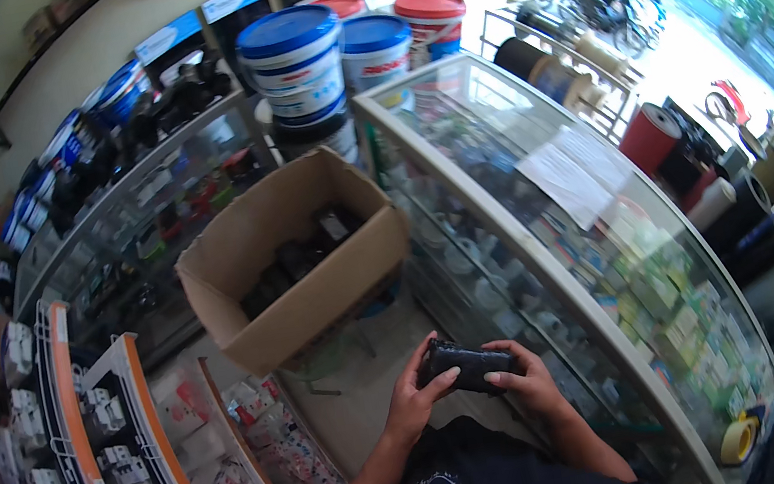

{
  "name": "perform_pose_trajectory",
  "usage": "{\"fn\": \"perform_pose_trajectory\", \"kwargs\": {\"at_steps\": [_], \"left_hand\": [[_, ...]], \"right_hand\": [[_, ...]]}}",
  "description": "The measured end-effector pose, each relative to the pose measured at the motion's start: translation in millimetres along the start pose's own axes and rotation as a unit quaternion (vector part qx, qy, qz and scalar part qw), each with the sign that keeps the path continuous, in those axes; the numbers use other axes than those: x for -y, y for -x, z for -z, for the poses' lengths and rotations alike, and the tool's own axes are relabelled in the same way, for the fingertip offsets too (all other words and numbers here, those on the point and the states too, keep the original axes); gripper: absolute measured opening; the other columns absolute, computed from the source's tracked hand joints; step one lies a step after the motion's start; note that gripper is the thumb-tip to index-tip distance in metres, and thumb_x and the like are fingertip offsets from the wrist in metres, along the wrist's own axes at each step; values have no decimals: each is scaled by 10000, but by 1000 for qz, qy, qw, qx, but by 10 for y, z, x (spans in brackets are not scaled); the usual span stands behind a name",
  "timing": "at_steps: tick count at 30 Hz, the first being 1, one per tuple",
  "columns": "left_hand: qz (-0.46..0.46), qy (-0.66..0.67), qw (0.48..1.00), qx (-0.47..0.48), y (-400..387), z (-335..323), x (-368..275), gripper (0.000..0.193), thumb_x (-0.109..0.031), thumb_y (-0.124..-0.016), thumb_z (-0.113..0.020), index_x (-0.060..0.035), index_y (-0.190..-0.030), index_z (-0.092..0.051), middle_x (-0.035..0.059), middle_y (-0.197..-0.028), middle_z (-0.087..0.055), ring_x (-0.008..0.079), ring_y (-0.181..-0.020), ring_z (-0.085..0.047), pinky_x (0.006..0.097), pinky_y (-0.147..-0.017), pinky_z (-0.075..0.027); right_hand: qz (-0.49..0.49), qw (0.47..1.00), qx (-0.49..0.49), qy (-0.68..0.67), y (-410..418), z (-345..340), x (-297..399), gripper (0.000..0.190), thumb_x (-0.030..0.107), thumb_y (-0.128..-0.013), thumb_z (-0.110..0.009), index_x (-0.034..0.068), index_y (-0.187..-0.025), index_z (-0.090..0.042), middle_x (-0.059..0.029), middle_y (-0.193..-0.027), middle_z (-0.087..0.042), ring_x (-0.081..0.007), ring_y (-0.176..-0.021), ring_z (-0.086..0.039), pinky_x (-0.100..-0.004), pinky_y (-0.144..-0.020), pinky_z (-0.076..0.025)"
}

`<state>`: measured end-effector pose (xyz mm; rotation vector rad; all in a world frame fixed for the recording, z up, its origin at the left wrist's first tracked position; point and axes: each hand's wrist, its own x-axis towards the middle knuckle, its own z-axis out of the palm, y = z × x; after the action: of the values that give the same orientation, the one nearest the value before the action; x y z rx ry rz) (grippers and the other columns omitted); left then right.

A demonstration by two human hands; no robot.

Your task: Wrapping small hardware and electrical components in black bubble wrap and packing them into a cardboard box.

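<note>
Between both hands, in front of my chest, is a black package (466,368) with a shiny, plastic-like surface; what it contains is hidden. My left hand (417,394) grips its left end, thumb across the near face. On the right end, my right hand (524,377) holds it the same way, thumb on the near face and fingers behind. Beyond my hands stands an open cardboard box (321,305). Several black items (291,261) lie inside it, too dark to make out exactly.
A glass display case (418,153) runs along my right, with papers (570,175) and a roll of yellow tape (739,441) on it. Stacked buckets (295,66) stand beyond the box. Orange-edged shelves (143,402) with packaged goods are at left; another glass case (142,182) stands behind.
</note>
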<state>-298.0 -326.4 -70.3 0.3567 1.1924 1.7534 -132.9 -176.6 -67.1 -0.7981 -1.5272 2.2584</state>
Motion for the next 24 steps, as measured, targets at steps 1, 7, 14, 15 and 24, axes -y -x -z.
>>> {"fn": "perform_pose_trajectory", "kwargs": {"at_steps": [1, 7, 14, 15, 24], "left_hand": [[15, -21, 1000, 1, -16, 128, -94, 760, -139, -963, -766, -35, -1600, -365, 105, -1340, -596, 193, -1192, -628, 330, -986, -570], [2, -46, 995, -93, -147, 993, -348, 754, -239, -978, -774, 4, -1570, -375, 149, -1323, -605, 204, -1181, -637, 342, -935, -602], [18, 16, 983, -181, -50, 1691, -443, 647, -248, -1000, -732, -5, -1507, -413, 146, -1338, -570, 255, -1189, -653, 412, -956, -622], [17, 23, 977, -212, -20, 1750, -442, 622, -240, -1004, -723, -13, -1499, -422, 142, -1330, -573, 256, -1184, -655, 410, -951, -624], [-50, 88, 938, -330, -206, 2200, -549, 561, -214, -1014, -700, -21, -1477, -450, 136, -1311, -598, 243, -1186, -650, 398, -962, -601]], "right_hand": [[-2, 1000, 13, 5, -126, -115, 11, 560, 180, -887, -822, 34, -1371, -582, -70, -1116, -684, -155, -962, -683, -291, -830, -564], [-57, 997, 56, 24, -870, -844, -115, 498, 207, -897, -809, 10, -1312, -619, -72, -1095, -692, -161, -958, -675, -303, -820, -556], [-134, 970, 161, 126, -1543, -1484, -164, 506, 252, -917, -807, 1, -1312, -614, -82, -1089, -689, -147, -935, -655, -296, -809, -521], [-147, 962, 178, 146, -1618, -1574, -165, 511, 263, -921, -807, 0, -1314, -613, -82, -1089, -688, -145, -941, -652, -295, -815, -517], [-178, 913, 304, 207, -2585, -2142, -167, 538, 231, -921, -811, 9, -1373, -621, -75, -1140, -695, -155, -1062, -651, -309, -926, -528]]}}
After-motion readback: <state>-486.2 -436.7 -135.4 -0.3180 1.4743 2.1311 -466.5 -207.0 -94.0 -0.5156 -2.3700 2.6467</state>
